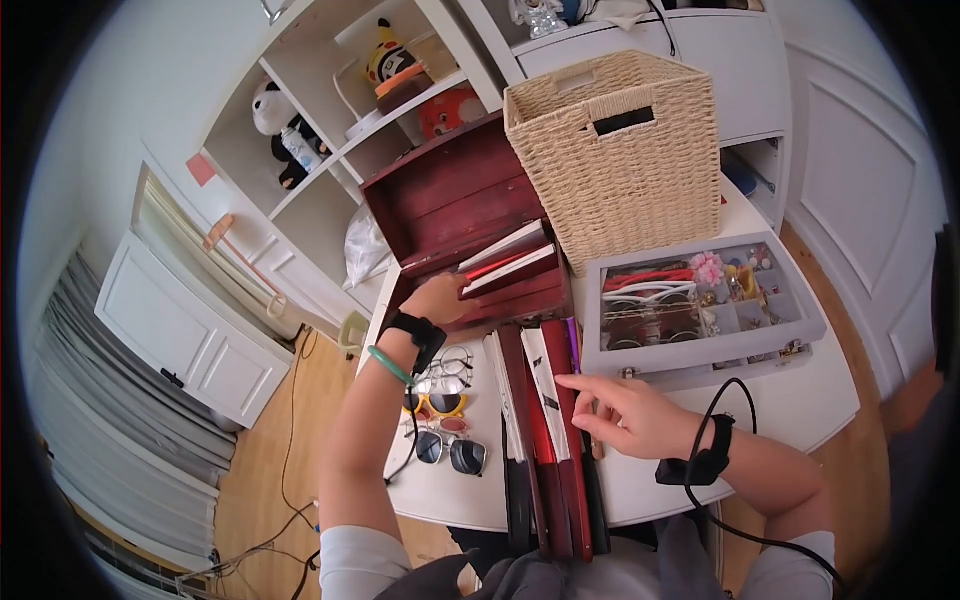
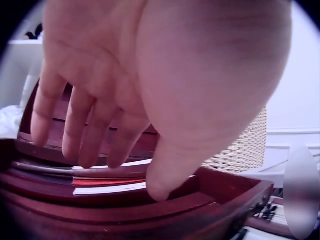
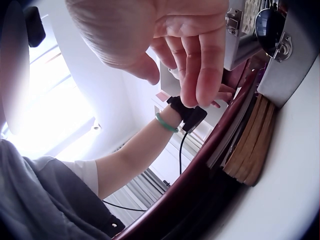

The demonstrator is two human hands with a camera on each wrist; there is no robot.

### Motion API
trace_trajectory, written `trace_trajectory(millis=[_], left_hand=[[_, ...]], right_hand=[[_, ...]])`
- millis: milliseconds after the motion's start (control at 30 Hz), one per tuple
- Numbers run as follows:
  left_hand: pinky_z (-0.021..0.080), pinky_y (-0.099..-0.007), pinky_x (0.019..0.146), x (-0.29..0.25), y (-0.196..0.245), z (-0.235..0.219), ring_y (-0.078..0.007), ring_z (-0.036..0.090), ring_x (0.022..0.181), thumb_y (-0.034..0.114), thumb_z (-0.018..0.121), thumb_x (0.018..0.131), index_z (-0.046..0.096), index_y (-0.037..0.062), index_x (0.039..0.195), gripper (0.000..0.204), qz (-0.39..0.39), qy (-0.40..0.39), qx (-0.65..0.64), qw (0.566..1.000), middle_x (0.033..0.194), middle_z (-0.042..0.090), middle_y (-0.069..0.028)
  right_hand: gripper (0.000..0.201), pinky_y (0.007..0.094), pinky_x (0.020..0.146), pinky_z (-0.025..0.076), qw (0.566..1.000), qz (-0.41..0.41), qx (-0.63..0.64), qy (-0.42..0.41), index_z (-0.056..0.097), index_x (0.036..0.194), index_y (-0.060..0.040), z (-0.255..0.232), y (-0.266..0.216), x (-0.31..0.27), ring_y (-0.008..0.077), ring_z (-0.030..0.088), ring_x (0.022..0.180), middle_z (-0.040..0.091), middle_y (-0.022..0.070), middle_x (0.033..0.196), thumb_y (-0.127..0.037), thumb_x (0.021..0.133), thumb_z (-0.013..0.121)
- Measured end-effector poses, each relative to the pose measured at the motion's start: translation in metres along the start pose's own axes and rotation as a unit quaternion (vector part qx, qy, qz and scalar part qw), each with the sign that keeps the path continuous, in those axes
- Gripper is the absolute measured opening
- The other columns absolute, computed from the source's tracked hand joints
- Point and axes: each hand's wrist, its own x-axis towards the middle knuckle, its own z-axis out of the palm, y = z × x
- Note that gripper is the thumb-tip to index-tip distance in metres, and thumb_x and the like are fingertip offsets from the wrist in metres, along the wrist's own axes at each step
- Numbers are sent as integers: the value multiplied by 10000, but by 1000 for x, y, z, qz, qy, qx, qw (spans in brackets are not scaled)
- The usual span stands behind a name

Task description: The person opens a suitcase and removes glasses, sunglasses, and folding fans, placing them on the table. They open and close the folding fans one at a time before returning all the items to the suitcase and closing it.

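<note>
An open dark red wooden chest (image 1: 455, 200) stands at the back of the table, its lid leaning back. Inside lie flat, slim pieces with white and red edges (image 2: 110, 189). My left hand (image 1: 440, 298) is over the chest's near left part, fingers spread and hanging down, thumb apart, close above those pieces. My right hand (image 1: 630, 415) hovers beside a row of long, flat dark red, black and white pieces (image 1: 545, 430) at the table's front. Its index finger points toward a white strip there, the other fingers loosely bent. A brown slatted piece (image 3: 252, 140) stands at the row's right side.
Several pairs of glasses (image 1: 440, 405) lie left of the row. A grey display case (image 1: 700, 300) with sunglasses and hair accessories is at the right. Behind it stands a tall woven basket (image 1: 620, 160). Black cables run from both wrists.
</note>
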Motion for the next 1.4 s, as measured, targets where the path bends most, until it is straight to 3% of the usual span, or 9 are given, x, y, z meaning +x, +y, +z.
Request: trace_trajectory(millis=[67, 167, 500, 600, 867, 1000, 1067, 1167, 1400], left_hand=[[436, -393, 906, 16, 3, 3, -363, 548, 1052, 361, 645, 766, 548, 14, 1166, 537, -24, -43, 2, 999, 1122, 579, -223], [408, -392, 958, 33, 0, 23, -354, 501, 1141, 341, 670, 748, 459, 25, 1269, 645, -22, 20, -63, 998, 1195, 541, -232], [391, -359, 975, 64, 6, 34, -315, 489, 1169, 345, 689, 741, 447, 36, 1282, 669, -30, -50, -72, 996, 1256, 506, -207], [397, -356, 967, 66, -3, 39, -319, 503, 1141, 339, 708, 723, 466, 39, 1261, 663, -2, -49, -63, 997, 1233, 516, -204], [440, -363, 897, 64, 0, 44, -324, 539, 1052, 295, 753, 658, 525, 46, 1194, 633, -34, -2, -26, 999, 1108, 554, -193], [460, -375, 846, 69, 1, 40, -317, 553, 1019, 269, 762, 623, 566, 30, 1085, 555, -29, -53, 0, 998, 1046, 584, -185], [471, -382, 806, 63, 12, 33, -324, 579, 961, 248, 757, 600, 577, 19, 955, 459, -25, -39, 11, 999, 964, 614, -184], [472, -403, 789, 56, 20, 28, -352, 596, 904, 242, 738, 603, 546, 19, 933, 442, -34, 9, 19, 999, 924, 623, -207], [489, -450, 775, 40, 19, 8, -387, 598, 886, 261, 710, 634, 466, 14, 1012, 513, -75, 142, 3, 987, 913, 620, -232]], right_hand=[[419, 277, 540, 475, 1000, 14, 15, -2, 400, 1300, -43, -1, 0, 0, 148, 585, 546, 573, 39, 798, -159, 912, 507], [429, 294, 555, 473, 999, 39, 15, -14, 401, 1299, -43, -4, -6, 0, 169, 577, 571, 568, 47, 776, -163, 905, 519], [427, 331, 609, 470, 1000, 12, -7, -12, 410, 1285, -35, -4, 0, 1, 232, 577, 640, 580, 69, 771, -167, 896, 527], [418, 335, 612, 470, 1000, 11, -15, -13, 412, 1281, -32, -5, 0, 1, 235, 583, 648, 581, 72, 769, -162, 899, 520], [398, 342, 612, 471, 1000, 7, -13, -23, 422, 1266, -28, -3, 2, 0, 245, 588, 655, 588, 79, 769, -154, 900, 512], [394, 347, 613, 471, 1000, 0, -18, -21, 424, 1263, -26, -2, 3, 0, 251, 589, 657, 591, 85, 767, -161, 903, 509], [395, 349, 613, 471, 1000, -4, -21, -17, 424, 1264, -27, -2, 4, 0, 251, 589, 656, 592, 86, 769, -167, 904, 508], [396, 351, 612, 471, 1000, -1, -19, -13, 427, 1262, -28, -3, 4, 0, 252, 588, 656, 594, 88, 773, -180, 906, 508], [386, 329, 584, 464, 1000, 11, -1, -14, 433, 1257, -31, -3, 3, 0, 226, 589, 591, 591, 73, 755, -192, 914, 503]])
